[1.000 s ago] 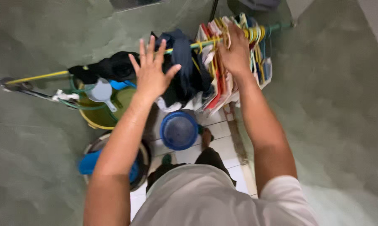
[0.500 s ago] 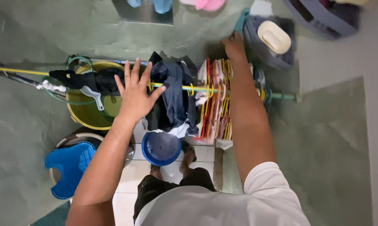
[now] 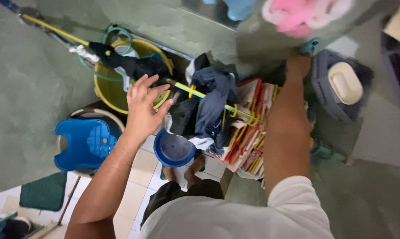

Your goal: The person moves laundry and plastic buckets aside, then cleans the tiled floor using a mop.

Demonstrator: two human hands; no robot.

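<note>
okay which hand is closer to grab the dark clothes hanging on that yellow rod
Left, probably. The left hand is open, fingers spread, right beside the yellow rod and the dark clothes draped over it. The right hand is stretched further away, up near a teal hook on the wall.

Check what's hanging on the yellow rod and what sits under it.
On the yellow rod: dark clothes and a bunch of red and yellow hangers. Beneath: a blue basin and a yellow bucket. The clothes cover part of the basin's rim; the bucket's contents are partly hidden.
</note>
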